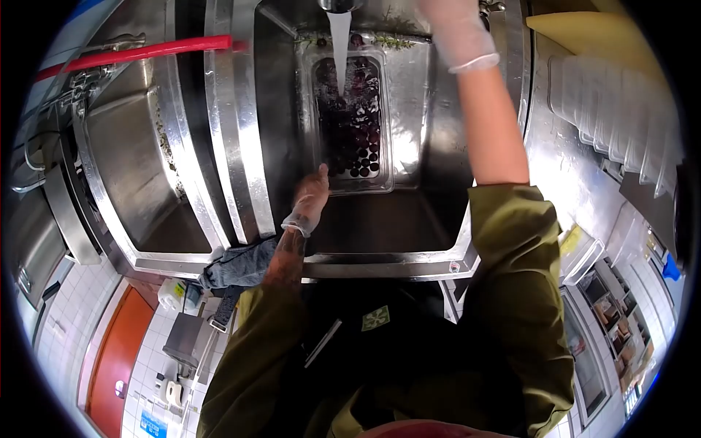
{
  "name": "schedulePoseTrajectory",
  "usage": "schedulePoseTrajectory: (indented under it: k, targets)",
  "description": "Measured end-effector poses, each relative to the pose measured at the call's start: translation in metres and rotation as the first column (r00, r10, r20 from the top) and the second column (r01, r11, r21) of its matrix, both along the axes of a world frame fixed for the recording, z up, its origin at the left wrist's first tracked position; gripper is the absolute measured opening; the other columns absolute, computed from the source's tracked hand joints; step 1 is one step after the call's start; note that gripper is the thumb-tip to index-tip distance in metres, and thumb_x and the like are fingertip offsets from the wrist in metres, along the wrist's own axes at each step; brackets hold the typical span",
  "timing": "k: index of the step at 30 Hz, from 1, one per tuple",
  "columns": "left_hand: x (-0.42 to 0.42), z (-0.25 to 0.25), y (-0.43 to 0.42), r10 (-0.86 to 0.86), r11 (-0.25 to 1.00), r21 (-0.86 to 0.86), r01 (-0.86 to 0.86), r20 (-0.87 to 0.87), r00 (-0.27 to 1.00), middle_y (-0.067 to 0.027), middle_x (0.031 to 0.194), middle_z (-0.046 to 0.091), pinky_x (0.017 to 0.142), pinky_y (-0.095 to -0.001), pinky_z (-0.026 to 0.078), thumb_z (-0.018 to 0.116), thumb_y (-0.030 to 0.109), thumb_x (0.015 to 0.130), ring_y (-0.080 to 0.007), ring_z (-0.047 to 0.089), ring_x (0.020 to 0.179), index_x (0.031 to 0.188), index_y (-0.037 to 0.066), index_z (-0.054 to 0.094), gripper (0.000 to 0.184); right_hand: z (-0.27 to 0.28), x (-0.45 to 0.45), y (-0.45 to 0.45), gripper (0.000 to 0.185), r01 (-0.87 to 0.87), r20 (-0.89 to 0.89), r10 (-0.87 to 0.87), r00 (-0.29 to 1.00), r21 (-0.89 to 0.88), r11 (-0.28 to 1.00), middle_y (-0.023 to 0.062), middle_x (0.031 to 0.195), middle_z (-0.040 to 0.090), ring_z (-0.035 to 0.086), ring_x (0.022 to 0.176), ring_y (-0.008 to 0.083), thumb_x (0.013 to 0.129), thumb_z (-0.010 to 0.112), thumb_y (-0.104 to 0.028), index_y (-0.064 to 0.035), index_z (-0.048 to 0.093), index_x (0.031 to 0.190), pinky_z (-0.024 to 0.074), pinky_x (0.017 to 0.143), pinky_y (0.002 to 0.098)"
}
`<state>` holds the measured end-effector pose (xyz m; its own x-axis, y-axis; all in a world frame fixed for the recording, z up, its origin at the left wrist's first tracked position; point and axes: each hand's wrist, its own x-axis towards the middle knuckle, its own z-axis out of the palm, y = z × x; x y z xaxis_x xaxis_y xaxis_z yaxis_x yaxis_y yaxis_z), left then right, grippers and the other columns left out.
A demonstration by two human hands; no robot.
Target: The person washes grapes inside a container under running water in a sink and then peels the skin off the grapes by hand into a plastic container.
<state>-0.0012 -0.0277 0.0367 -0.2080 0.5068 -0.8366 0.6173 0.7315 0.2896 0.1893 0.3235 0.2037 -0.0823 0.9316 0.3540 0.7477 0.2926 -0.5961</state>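
Observation:
A clear plastic container (388, 146) of dark round fruit (354, 139), which look like grapes, sits in the steel sink basin. Water pours into it from the faucet (337, 6). My left hand (312, 196), in a clear glove, grips the near left corner of the container, thumb at the rim. Up at the far right of the sink, my gloved right hand (458, 33) is by a tap handle (493, 7). It is smeared by motion and its fingers are out of clear view.
Green sprigs (394, 41) and a few loose fruit lie behind the container. A second basin (139, 168) and a red hose (146, 55) are at left. A dark cloth (241, 264) hangs over the sink's front edge. Stacked clear containers (613, 109) stand at right.

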Motion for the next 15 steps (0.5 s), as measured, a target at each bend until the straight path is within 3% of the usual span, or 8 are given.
schedulePoseTrajectory:
  k: [2, 3, 5, 8, 11, 14, 15]
  targets:
    - [-0.003, -0.020, -0.009, -0.002, 1.000, -0.010, 0.002, -0.008, 1.000, -0.0239, 0.089, 0.063, 0.081, -0.0477, 0.046, 0.023, 0.055, 0.094, -0.0422, 0.059, 0.090, 0.087, 0.000, 0.066, 0.070, 0.024, 0.005, 0.005, 0.025, -0.071, 0.143, 0.088, 0.986, -0.121, 0.990, 0.0211, 0.089, 0.065, 0.062, 0.084, 0.0338, 0.077, 0.064, -0.016, -0.0005, 0.064, 0.096, 0.0487, 0.074, 0.0359]
    - [-0.002, -0.024, -0.009, -0.035, 0.999, 0.004, 0.035, -0.020, 0.999, -0.0239, 0.091, 0.063, 0.082, -0.0476, 0.046, 0.023, 0.055, 0.094, -0.0422, 0.059, 0.091, 0.089, 0.000, 0.066, 0.070, 0.050, 0.003, -0.003, 0.027, -0.168, -0.105, 0.137, 0.985, -0.388, 0.906, 0.0180, 0.087, 0.066, 0.064, 0.083, 0.0303, 0.076, 0.065, -0.016, 0.0003, 0.063, 0.096, 0.0487, 0.073, 0.0345]
    - [-0.002, -0.026, -0.009, -0.085, 0.996, -0.040, 0.083, -0.056, 0.995, -0.0243, 0.095, 0.063, 0.085, -0.0472, 0.046, 0.024, 0.054, 0.094, -0.0420, 0.058, 0.095, 0.094, 0.000, 0.065, 0.068, 0.044, 0.004, 0.004, 0.028, -0.166, -0.022, 0.168, 0.986, -0.337, 0.927, 0.0154, 0.083, 0.067, 0.064, 0.078, 0.0248, 0.075, 0.066, -0.017, 0.0017, 0.063, 0.095, 0.0481, 0.071, 0.0336]
    - [-0.002, -0.036, -0.006, -0.128, 0.980, -0.165, 0.111, -0.098, 0.987, -0.0255, 0.102, 0.061, 0.088, -0.0468, 0.045, 0.025, 0.052, 0.094, -0.0415, 0.056, 0.101, 0.100, 0.000, 0.065, 0.066, 0.061, 0.007, -0.006, 0.029, -0.381, -0.222, 0.313, 0.923, -0.436, 0.815, 0.0155, 0.082, 0.066, 0.063, 0.076, 0.0239, 0.076, 0.066, -0.017, 0.0037, 0.062, 0.096, 0.0482, 0.071, 0.0335]
    - [-0.003, -0.048, -0.007, -0.128, 0.969, -0.222, 0.106, -0.088, 0.988, -0.0265, 0.107, 0.059, 0.090, -0.0470, 0.044, 0.028, 0.052, 0.093, -0.0410, 0.054, 0.106, 0.103, -0.001, 0.064, 0.064, 0.069, -0.008, -0.005, 0.027, -0.106, 0.095, 0.168, 0.981, -0.460, 0.881, 0.0153, 0.082, 0.066, 0.063, 0.075, 0.0236, 0.077, 0.065, -0.014, 0.0053, 0.061, 0.095, 0.0481, 0.070, 0.0330]
    - [-0.003, -0.056, -0.010, -0.101, 0.965, -0.252, 0.077, -0.082, 0.992, -0.0268, 0.108, 0.059, 0.090, -0.0467, 0.044, 0.035, 0.048, 0.092, -0.0407, 0.053, 0.108, 0.104, 0.000, 0.064, 0.057, 0.068, 0.002, -0.003, 0.025, -0.271, -0.072, 0.271, 0.960, -0.483, 0.833, 0.0164, 0.081, 0.066, 0.064, 0.075, 0.0249, 0.077, 0.065, -0.014, 0.0056, 0.062, 0.092, 0.0483, 0.068, 0.0338]
    - [-0.004, -0.057, -0.011, -0.096, 0.967, -0.243, 0.070, -0.096, 0.991, -0.0264, 0.107, 0.059, 0.089, -0.0461, 0.045, 0.039, 0.045, 0.091, -0.0404, 0.053, 0.107, 0.104, 0.001, 0.064, 0.052, 0.059, 0.007, -0.003, 0.025, -0.150, -0.064, 0.136, 0.989, -0.374, 0.915, 0.0169, 0.080, 0.066, 0.064, 0.074, 0.0252, 0.078, 0.065, -0.015, 0.0054, 0.062, 0.092, 0.0482, 0.067, 0.0342]
